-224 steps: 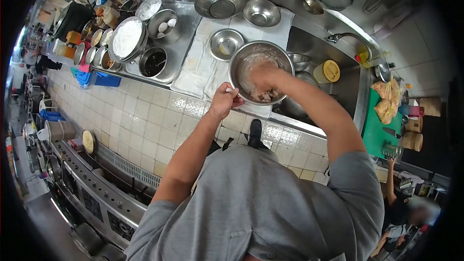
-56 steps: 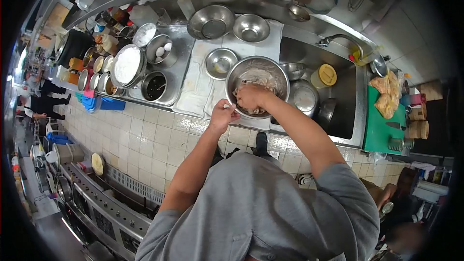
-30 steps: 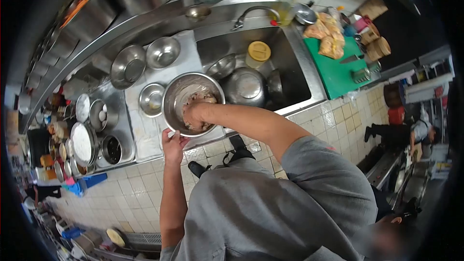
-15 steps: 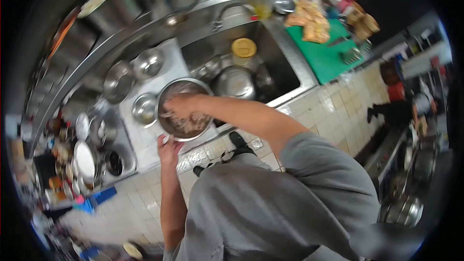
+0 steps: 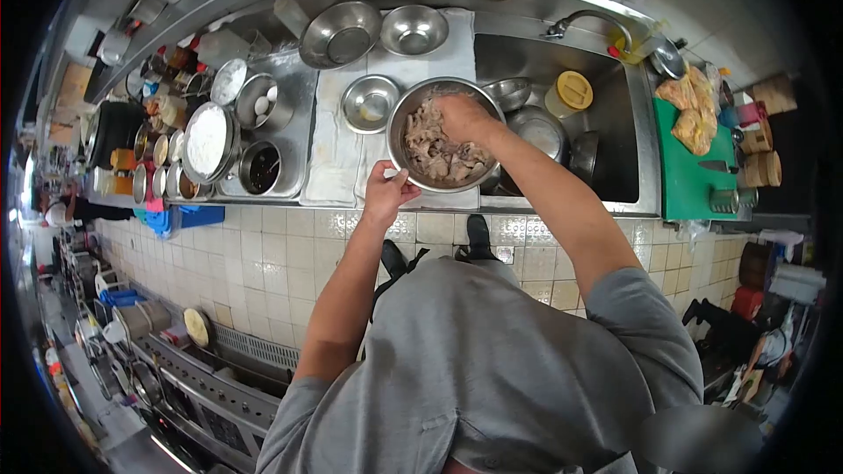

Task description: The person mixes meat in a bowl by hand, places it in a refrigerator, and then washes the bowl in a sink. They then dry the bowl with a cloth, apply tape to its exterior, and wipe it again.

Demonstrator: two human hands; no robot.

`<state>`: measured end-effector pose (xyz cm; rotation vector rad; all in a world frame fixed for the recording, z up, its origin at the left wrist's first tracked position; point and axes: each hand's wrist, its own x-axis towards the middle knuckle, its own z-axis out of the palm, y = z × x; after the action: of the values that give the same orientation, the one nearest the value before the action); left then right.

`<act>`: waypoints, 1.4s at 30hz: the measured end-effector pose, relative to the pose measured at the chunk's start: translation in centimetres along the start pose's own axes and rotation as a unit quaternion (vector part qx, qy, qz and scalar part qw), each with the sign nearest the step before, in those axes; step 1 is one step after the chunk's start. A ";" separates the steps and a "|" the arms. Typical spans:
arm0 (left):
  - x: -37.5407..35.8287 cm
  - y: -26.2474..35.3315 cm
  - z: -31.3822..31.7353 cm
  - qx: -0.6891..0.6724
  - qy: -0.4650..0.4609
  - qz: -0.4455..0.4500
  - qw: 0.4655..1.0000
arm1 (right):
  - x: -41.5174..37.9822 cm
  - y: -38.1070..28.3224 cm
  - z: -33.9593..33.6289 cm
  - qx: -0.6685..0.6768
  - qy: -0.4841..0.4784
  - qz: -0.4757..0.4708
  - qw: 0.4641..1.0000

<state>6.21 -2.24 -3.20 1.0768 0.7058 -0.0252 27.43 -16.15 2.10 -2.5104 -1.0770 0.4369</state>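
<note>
Pieces of pale brown meat (image 5: 439, 154) lie in a large steel bowl (image 5: 396, 158) at the counter's front, by the sink's left edge. My right hand (image 5: 465, 118) reaches down into the bowl among the meat; its fingertips are hidden. At the bowl's lower left rim is my left hand (image 5: 390, 190), its fingers closed on the rim. Left of the bowl sits a small steel bowl (image 5: 370, 104) with a little yellowish liquid. Two more steel bowls, a wide one (image 5: 341, 35) and another (image 5: 414, 30), stand behind on a white cloth (image 5: 329, 136).
The sink (image 5: 615, 105) holds pans and a yellow-lidded container (image 5: 572, 92). On a green board (image 5: 680, 177) at right lie bagged food (image 5: 694, 114) and a knife. At left stand a bowl of white powder (image 5: 207, 139), eggs and a dark sauce pot (image 5: 261, 167).
The view has turned and swung, so the counter now runs level across it. My right hand remains in the bowl and my left hand at its rim.
</note>
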 end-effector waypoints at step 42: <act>1.1 0.2 -0.4 0.007 0.007 0.012 1.000 | 2.0 2.5 3.8 0.085 -0.065 0.056 0.993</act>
<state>6.94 -1.46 -3.76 1.1003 0.7071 -0.0020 28.67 -15.45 -2.66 -2.4250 -0.9062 0.7035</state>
